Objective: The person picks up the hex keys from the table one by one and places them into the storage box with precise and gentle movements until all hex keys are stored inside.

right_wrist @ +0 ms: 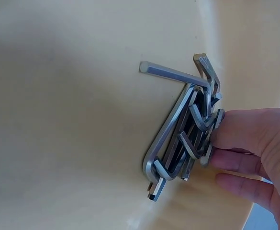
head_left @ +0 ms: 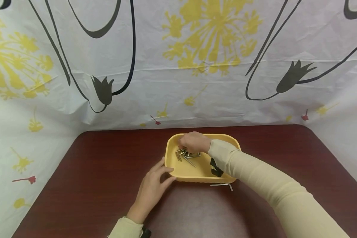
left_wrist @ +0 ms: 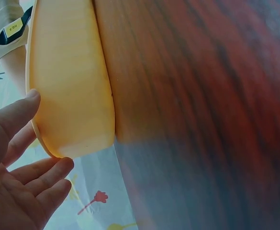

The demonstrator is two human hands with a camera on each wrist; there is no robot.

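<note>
A yellow plastic tray (head_left: 196,179) stands towards the far edge of the table, with a small pile of metal hex keys (head_left: 191,160) at its left inside. My right hand (head_left: 195,142) reaches into the tray. Close up in the right wrist view, its thumb and fingers pinch a hex key (right_wrist: 212,139) at the side of the tangled pile. The left hand (head_left: 151,185) holds the tray's near left corner, thumb and index finger at the rim, the other fingers loosely extended along the outer wall, as the left wrist view shows.
One more hex key (head_left: 221,185) lies on the dark red-brown table (head_left: 122,155) just in front of the tray. A black wrist device (head_left: 216,168) hangs below the right sleeve, over the tray. Behind the table hangs a white patterned cloth (head_left: 148,99).
</note>
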